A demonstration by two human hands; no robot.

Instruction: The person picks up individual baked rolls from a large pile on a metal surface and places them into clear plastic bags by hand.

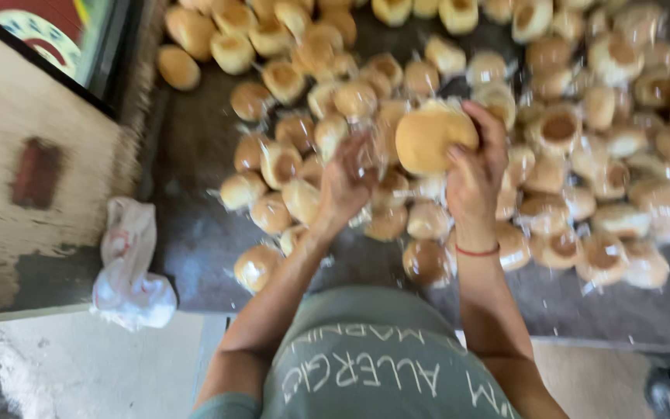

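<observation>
1. Right hand (474, 167): fingers clamped around a round golden bun (434, 138), raised just above the heap at the middle of the dark counter (195, 240). A thin clear wrap appears to cling to the bun; blur hides its edges.
2. Left hand (347, 182): just beside the bun, fingers curled together on what looks like clear wrap; whether they pinch it firmly I cannot tell.
3. Heap of wrapped buns (583, 155): spread wide across the counter, many touching or overlapping.
4. Risk, bun slipping: the wrap looks slick, and a one-handed hold could let the bun drop back onto the pile and dent.
5. Risk, tearing: the two hands pulling apart on thin film could split it.
6. Risk, edge loss: the nearest buns (256, 268) lie close to the counter's front edge; a forearm brushing them could send one to the floor (79, 365).
7. White plastic bag (129, 271): draped over the counter's corner, liable to slide off.
</observation>
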